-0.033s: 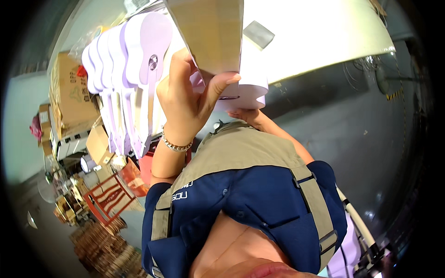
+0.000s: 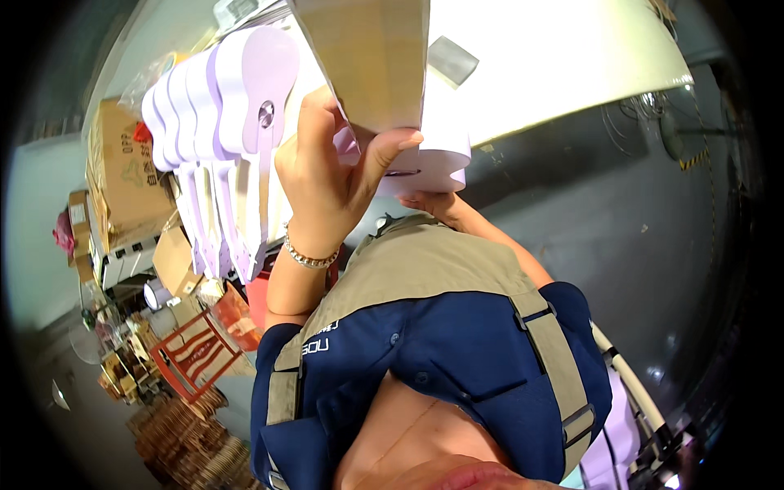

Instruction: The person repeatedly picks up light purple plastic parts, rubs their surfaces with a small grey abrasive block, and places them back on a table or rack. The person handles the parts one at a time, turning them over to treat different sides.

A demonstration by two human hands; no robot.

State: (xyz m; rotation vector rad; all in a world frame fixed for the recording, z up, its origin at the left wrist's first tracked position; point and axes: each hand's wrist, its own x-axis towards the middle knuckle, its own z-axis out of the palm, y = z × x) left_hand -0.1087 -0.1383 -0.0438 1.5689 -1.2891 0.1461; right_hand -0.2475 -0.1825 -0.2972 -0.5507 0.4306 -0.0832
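Observation:
A lilac guitar-shaped instrument (image 2: 445, 167) is held upright in front of me. Its flat tan neck face (image 2: 367, 73) rises toward the camera and runs out of the top of the picture. My left hand (image 2: 327, 171) is closed around the neck low down, thumb pressed across the tan face and fingers behind its left edge. Down by the lilac body, my right hand (image 2: 433, 202) grips the lower edge near my apron; its fingers are partly hidden by the body. On the white table (image 2: 563, 65) beyond lies a small grey rectangular piece (image 2: 452, 60).
Several lilac guitar bodies (image 2: 269, 69) stand in a row at the left, necks pointing toward me. Beyond them is a cardboard box (image 2: 122, 184). A red wooden chair (image 2: 198, 353) and stacked wooden pieces (image 2: 184, 429) are at lower left. The table's edge (image 2: 588, 110) crosses the right.

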